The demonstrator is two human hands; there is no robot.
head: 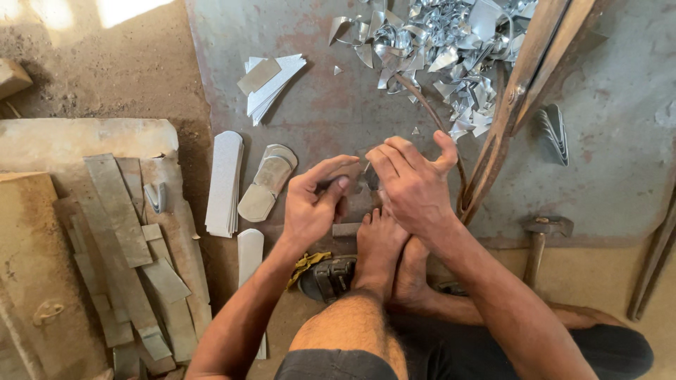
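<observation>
A rusty metal sheet (338, 112) covers the floor, with a heap of shiny offcuts (451, 49) above big shears (514, 105). Stacked strips (225, 183) lie left. Left hand (313, 204) and right hand (412, 186) have their fingers (331, 172) pinched around a small metal piece (355, 179) above the feet.

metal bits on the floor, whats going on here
A person sits on the floor, both hands together over a rusty metal sheet. The left hand and right hand pinch a small metal piece between them. Stacks of cut blanks lie to the left, shiny offcuts ahead, a hammer to the right.
</observation>
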